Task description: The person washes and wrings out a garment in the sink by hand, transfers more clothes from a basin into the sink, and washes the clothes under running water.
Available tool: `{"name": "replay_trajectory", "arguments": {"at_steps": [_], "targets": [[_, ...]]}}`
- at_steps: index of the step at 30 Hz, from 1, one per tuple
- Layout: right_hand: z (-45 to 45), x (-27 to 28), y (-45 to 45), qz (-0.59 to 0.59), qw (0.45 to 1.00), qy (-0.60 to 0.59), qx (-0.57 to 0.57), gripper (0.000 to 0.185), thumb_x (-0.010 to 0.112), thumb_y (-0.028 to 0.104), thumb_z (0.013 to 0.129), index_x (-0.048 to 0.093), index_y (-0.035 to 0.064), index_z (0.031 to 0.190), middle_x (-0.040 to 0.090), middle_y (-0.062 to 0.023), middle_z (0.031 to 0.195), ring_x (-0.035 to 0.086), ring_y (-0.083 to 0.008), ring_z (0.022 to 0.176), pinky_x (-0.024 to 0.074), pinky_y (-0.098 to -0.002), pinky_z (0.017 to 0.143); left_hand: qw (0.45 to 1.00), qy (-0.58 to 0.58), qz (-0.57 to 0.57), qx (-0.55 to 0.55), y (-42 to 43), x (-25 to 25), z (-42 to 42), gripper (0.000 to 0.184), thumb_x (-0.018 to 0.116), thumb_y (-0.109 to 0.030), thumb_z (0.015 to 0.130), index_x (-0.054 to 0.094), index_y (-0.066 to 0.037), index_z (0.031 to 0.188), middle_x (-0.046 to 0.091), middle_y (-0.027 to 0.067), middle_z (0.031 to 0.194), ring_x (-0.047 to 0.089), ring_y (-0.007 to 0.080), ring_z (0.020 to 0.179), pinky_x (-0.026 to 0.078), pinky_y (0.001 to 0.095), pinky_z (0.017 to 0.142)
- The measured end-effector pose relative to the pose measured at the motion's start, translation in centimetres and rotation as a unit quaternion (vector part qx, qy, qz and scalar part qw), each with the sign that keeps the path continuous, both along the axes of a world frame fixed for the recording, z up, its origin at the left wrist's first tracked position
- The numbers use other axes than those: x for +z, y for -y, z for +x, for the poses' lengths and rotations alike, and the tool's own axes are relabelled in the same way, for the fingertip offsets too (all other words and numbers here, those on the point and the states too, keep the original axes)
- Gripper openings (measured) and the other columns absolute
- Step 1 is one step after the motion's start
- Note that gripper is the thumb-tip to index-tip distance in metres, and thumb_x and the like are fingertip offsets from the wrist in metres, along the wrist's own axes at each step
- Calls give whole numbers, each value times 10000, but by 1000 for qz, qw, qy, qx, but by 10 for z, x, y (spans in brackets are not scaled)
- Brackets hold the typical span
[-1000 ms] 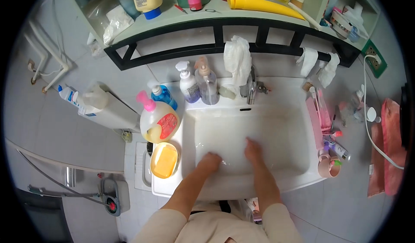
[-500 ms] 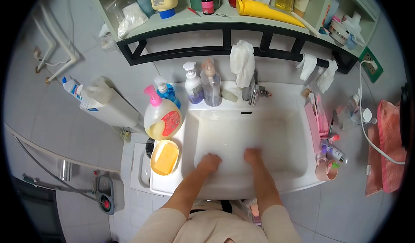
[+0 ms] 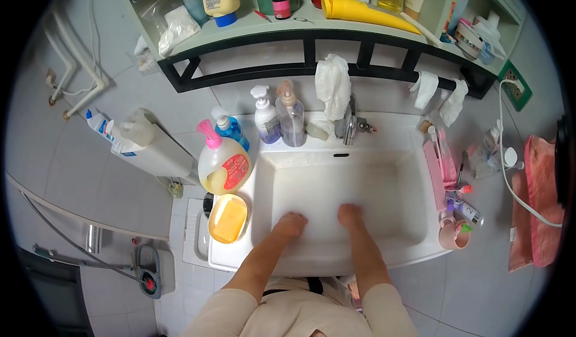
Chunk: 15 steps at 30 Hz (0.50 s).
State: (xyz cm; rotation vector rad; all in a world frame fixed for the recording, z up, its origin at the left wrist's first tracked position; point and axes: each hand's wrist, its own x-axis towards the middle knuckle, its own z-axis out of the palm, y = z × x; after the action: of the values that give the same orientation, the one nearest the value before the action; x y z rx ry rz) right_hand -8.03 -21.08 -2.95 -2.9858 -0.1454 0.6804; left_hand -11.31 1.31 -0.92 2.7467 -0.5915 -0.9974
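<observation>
Both of my hands dip into cloudy, whitish water in the white sink (image 3: 420, 229). My left hand (image 3: 292, 223) is left of the middle, its knuckles curled at the waterline; anything inside it is hidden by the water. To the right, a short gap away, my right hand (image 3: 350, 215) points down into the water, and its fingers are submerged. No object shows at the surface near either hand. Behind them stands the metal faucet (image 3: 350, 124), with a white cloth (image 3: 332, 88) hanging beside it.
On the sink's left rim are a soap dish with yellow soap (image 3: 229, 220), a pink-topped detergent bottle (image 3: 223, 166) and several pump bottles (image 3: 266, 118). A pink holder (image 3: 433, 172) and a pink cup (image 3: 453, 236) line the right side. A black shelf rail (image 3: 252, 73) spans above.
The view shifts slightly. Both hands stay in the water in nearly the same places, and nothing is taken up or let go in sight.
</observation>
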Motion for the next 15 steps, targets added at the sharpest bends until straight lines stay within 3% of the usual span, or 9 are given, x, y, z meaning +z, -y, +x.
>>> {"name": "replay_trajectory", "arguments": {"at_steps": [8, 14, 15], "targets": [[-1, -8, 1, 15, 999, -8, -39, 272, 415, 163, 831, 650, 72, 934, 650, -132, 984, 607, -305, 934, 473, -444, 821, 1000, -18, 15, -7, 3, 9, 3, 368, 545, -16, 710, 611, -79, 1066, 526, 87, 1245, 469, 323, 1158, 413, 380, 964], [-6, -29, 4, -10, 991, 133, 4, 287, 426, 172, 819, 644, 70, 975, 633, -143, 1051, 595, -302, 978, 447, -456, 877, 998, -38, 34, -46, 5, 16, 8, 374, 566, -12, 690, 610, -67, 1057, 531, 109, 1226, 490, 322, 1143, 412, 386, 969], [-6, -27, 3, -16, 995, 103, 0, 287, 429, 171, 816, 643, 69, 976, 631, -144, 1057, 593, -302, 986, 443, -460, 883, 998, -42, 25, -50, 3, 11, 11, 370, 567, -13, 689, 610, -64, 1054, 531, 110, 1224, 488, 329, 1144, 412, 391, 969]]}}
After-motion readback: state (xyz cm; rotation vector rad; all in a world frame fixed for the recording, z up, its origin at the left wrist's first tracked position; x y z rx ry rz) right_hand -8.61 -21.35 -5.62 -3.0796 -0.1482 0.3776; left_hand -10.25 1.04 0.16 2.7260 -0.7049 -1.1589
